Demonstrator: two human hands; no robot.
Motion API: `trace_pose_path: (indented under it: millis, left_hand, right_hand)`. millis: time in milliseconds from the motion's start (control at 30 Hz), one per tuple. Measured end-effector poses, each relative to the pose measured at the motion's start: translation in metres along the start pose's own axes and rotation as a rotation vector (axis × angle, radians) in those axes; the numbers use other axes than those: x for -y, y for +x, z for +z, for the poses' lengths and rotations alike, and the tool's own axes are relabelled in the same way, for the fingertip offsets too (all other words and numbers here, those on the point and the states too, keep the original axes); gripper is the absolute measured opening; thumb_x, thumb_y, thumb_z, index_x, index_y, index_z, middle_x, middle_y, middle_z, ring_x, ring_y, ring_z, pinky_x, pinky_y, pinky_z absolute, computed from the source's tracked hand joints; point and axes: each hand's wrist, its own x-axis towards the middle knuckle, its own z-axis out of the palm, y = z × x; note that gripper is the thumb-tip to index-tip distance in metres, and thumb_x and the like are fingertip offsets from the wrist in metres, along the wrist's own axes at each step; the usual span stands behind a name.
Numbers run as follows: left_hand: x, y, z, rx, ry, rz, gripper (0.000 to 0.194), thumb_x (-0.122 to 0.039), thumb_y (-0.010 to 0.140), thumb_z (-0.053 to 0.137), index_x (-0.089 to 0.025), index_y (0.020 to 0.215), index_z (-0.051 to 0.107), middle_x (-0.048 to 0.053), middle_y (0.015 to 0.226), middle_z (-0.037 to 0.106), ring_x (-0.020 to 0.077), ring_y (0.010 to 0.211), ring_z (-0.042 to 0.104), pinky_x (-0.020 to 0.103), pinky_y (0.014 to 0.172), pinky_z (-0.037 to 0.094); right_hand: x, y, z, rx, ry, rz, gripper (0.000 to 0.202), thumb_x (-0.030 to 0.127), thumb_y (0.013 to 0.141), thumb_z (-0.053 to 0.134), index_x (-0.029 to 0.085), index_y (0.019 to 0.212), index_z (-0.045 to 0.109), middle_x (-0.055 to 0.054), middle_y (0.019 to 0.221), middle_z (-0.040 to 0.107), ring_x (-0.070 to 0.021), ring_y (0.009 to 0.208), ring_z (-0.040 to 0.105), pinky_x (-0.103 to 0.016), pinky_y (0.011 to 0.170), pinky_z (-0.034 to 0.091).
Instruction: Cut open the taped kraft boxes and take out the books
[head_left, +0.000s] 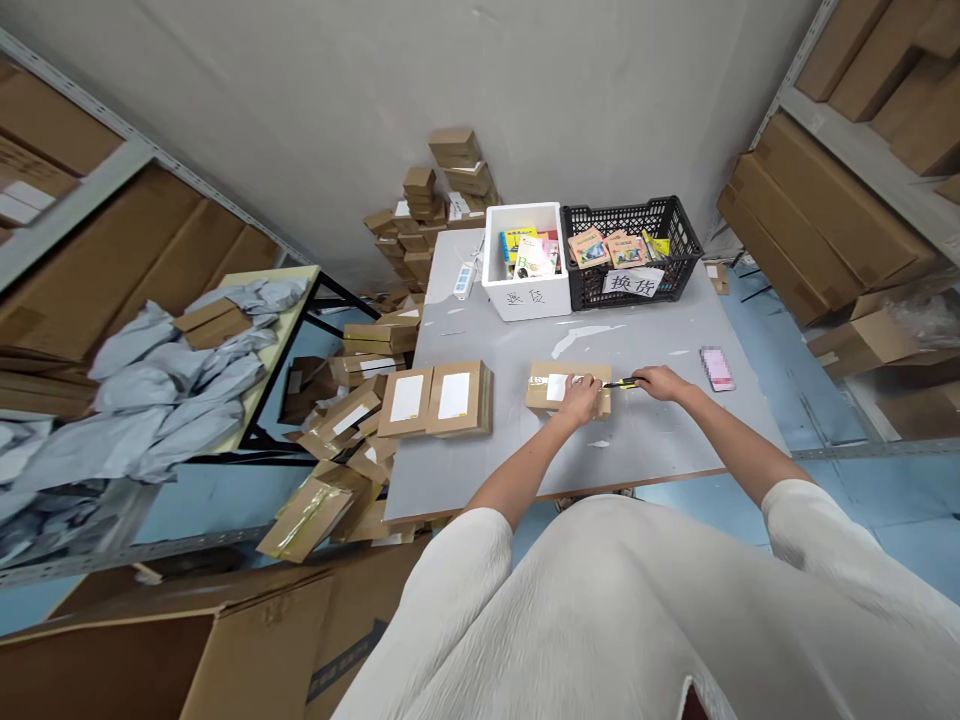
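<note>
A taped cardboard box [538, 398] with a white label lies on the grey table [510, 480] in front of me. Across the right part of its top rests my left hand [580, 399], fingers spread on the cardboard. My right hand [660, 383] is closed around a black and yellow utility knife [626, 383]. The knife points left, its tip at the box's right end near my left fingers. Whether the blade is in the tape I cannot tell.
Labelled boxes [454, 398] are stacked at the table's left. A white bin [527, 302] and a black crate [679, 255] stand at the back. A phone [718, 369] lies at right. Loose parcels [315, 510] crowd the floor; grey bags [172, 380] cover a side table.
</note>
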Motion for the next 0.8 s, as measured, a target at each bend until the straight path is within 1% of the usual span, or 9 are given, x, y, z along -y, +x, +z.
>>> trace_pose_path:
  millis: [67,133,233,300,367,500,633,667,800]
  left_hand:
    - [0.000,-0.001,0.000,-0.002,0.004,-0.004,0.062,-0.032,0.085,0.086,-0.024,0.139,0.056,0.013,0.144,0.060,0.0314,0.134,0.063,0.052,0.133,0.018]
    - [0.000,-0.002,0.001,-0.004,0.006,-0.008,0.062,-0.032,0.086,0.086,-0.025,0.139,0.056,0.013,0.143,0.059,0.0316,0.131,0.065,0.053,0.133,0.018]
    - [0.000,-0.002,0.001,-0.010,0.002,-0.009,0.062,-0.031,0.085,0.086,-0.027,0.139,0.056,0.012,0.143,0.059,0.0321,0.129,0.066,0.055,0.133,0.018]
    - [0.000,-0.002,0.001,-0.014,0.000,-0.008,0.062,-0.031,0.084,0.087,-0.026,0.138,0.056,0.013,0.143,0.060,0.0325,0.129,0.066,0.055,0.133,0.017]
    - [-0.001,-0.003,0.002,-0.017,-0.002,-0.007,0.063,-0.031,0.083,0.088,-0.026,0.138,0.056,0.013,0.143,0.060,0.0328,0.129,0.066,0.056,0.133,0.017]
    - [-0.001,-0.003,0.004,-0.032,-0.004,-0.010,0.065,-0.031,0.081,0.089,-0.027,0.137,0.057,0.011,0.141,0.061,0.0325,0.127,0.067,0.057,0.133,0.017]
    - [-0.001,-0.003,0.005,-0.033,-0.017,-0.016,0.062,-0.030,0.081,0.088,-0.028,0.135,0.058,0.011,0.139,0.061,0.0321,0.124,0.068,0.059,0.133,0.017]
    - [-0.001,-0.002,0.005,-0.031,-0.017,-0.019,0.061,-0.030,0.082,0.088,-0.028,0.134,0.058,0.011,0.139,0.061,0.0321,0.124,0.068,0.059,0.133,0.017]
    - [-0.002,0.000,0.002,-0.017,-0.007,-0.019,0.061,-0.029,0.081,0.088,-0.025,0.134,0.058,0.012,0.138,0.060,0.0328,0.126,0.067,0.058,0.132,0.018]
  right_hand:
    - [0.003,0.007,-0.001,0.037,0.016,0.012,0.028,0.045,0.098,0.062,0.028,0.110,0.081,-0.008,0.105,0.083,-0.0299,0.099,0.072,-0.038,0.092,0.052]
    - [0.005,0.009,-0.001,0.096,0.052,0.043,0.028,0.046,0.097,0.061,0.028,0.106,0.081,-0.008,0.099,0.081,-0.0284,0.091,0.071,-0.036,0.085,0.052]
    - [0.003,0.001,0.000,0.200,0.142,0.079,0.028,0.045,0.096,0.058,0.026,0.100,0.078,-0.005,0.089,0.078,-0.0246,0.079,0.066,-0.034,0.077,0.050]
    - [0.000,-0.008,0.001,0.248,0.204,0.092,0.029,0.045,0.096,0.056,0.025,0.097,0.076,-0.003,0.086,0.076,-0.0224,0.075,0.063,-0.033,0.075,0.050]
    - [-0.002,-0.015,0.003,0.251,0.232,0.097,0.030,0.045,0.097,0.054,0.025,0.098,0.075,-0.003,0.086,0.075,-0.0217,0.076,0.063,-0.033,0.075,0.050]
    - [0.000,-0.022,0.006,0.183,0.237,0.101,0.029,0.045,0.098,0.056,0.023,0.104,0.074,-0.004,0.089,0.075,-0.0218,0.080,0.064,-0.032,0.076,0.051]
    - [0.000,-0.031,0.012,0.276,0.401,0.116,0.029,0.049,0.097,0.060,0.021,0.095,0.069,-0.004,0.083,0.073,-0.0182,0.073,0.061,-0.027,0.067,0.049]
    - [-0.001,-0.034,0.014,0.283,0.437,0.118,0.030,0.050,0.097,0.060,0.021,0.094,0.068,-0.004,0.082,0.072,-0.0175,0.071,0.060,-0.027,0.066,0.049]
    - [-0.007,-0.042,0.023,0.226,0.476,0.151,0.032,0.054,0.095,0.062,0.022,0.093,0.067,-0.002,0.080,0.071,-0.0163,0.067,0.057,-0.026,0.061,0.046]
